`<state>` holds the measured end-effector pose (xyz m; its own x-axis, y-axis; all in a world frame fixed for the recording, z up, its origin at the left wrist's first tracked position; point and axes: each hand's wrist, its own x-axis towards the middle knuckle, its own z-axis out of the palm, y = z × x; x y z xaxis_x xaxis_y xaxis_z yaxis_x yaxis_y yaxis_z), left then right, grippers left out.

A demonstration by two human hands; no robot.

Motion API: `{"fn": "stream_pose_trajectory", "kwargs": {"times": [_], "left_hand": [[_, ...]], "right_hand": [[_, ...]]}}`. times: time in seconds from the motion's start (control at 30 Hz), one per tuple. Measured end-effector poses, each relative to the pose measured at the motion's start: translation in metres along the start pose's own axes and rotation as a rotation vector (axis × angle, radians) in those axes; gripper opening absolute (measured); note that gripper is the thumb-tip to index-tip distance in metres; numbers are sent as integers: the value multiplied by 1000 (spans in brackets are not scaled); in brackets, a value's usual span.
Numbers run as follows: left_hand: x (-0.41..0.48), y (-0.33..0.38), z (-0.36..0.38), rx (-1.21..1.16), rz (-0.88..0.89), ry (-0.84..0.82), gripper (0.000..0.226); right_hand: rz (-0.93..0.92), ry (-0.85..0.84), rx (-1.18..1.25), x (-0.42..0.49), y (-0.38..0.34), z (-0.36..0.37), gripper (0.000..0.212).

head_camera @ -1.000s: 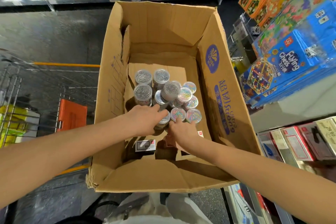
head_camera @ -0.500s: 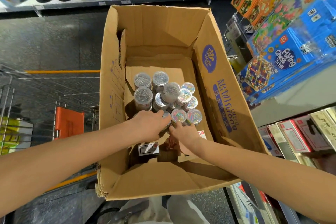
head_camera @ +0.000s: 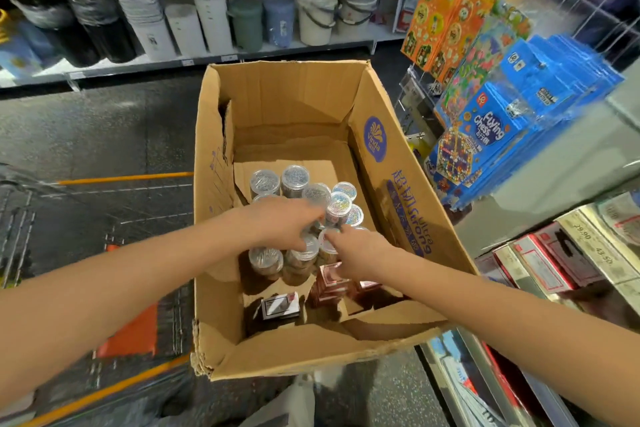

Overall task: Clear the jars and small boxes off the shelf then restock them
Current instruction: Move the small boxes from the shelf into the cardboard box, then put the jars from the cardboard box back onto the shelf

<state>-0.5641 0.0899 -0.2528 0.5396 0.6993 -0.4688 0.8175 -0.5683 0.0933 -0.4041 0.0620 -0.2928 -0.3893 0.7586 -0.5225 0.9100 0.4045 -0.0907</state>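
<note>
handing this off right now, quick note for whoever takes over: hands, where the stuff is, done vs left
Left hand: spread over the clear jars in the cardboard box; grip unclear.
Right hand: down beside it at the holographic-lid jars; grip unclear.
Small boxes lie at the box's near end.
Done: jars and some small boxes are in the box.
Left: restocking the shelf.

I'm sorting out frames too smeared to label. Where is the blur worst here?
Head view: worst at the edges, where the hanging blue game boxes and bins streak; the left hand is slightly smeared; jars stay fairly sharp; the cardboard box bows from wide-angle distortion.
</note>
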Motion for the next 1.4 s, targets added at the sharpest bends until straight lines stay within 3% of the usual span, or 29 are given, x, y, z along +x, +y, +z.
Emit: {"fn": "stream_pose_trajectory", "kwargs": {"times": [0.1, 0.23, 0.53, 0.8, 0.97, 1.1, 1.23, 1.4], "left_hand": [[-7, 4, -28, -34, 5, 22, 57], [-21, 21, -57, -80, 8, 124, 55], [-49, 67, -50, 115, 9, 213, 45], [-17, 11, -21, 107, -151, 206, 59], [11, -38, -12, 55, -240, 170, 64], [27, -57, 17, 120, -170, 52, 62], [32, -65, 25, 223, -133, 59, 48], [39, -73, 33, 165, -101, -21, 54]], "right_hand": [[21, 87, 99, -23, 14, -26, 66], [51, 171, 152, -69, 24, -55, 53], [55, 258, 62, -126, 20, -42, 52], [70, 258, 156, -69, 24, -26, 55], [46, 245, 186, 1, 30, -27, 72], [-31, 232, 172, 52, 28, -31, 69], [-45, 162, 191, 90, 26, -24, 70], [-86, 180, 209, 111, 24, -16, 67]]}}
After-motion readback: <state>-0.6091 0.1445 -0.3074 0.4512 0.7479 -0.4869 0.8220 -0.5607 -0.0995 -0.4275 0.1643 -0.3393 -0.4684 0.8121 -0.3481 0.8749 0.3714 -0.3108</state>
